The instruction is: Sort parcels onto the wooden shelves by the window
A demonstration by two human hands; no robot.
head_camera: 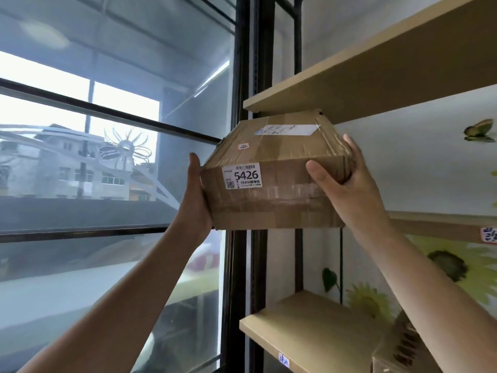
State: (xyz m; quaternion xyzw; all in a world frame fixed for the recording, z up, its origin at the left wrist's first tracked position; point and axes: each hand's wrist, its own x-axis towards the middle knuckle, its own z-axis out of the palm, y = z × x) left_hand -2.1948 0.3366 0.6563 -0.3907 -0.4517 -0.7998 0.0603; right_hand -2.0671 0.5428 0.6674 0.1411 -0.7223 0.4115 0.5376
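Observation:
A brown cardboard parcel (271, 195) with a white label reading 5426 is held up in front of the wooden shelves. My left hand (195, 195) grips its left side and my right hand (347, 184) clasps its right front corner. The parcel hangs just below the upper shelf (376, 74), at the level of the middle shelf (435, 224), whose left part it hides. A lower shelf (304, 327) lies beneath it.
Black metal posts (242, 76) frame the shelves beside the large window (107, 157) on the left. Another cardboard parcel (400, 348) sits on the lower shelf at the right. The wall behind carries sunflower and butterfly decals (478, 130).

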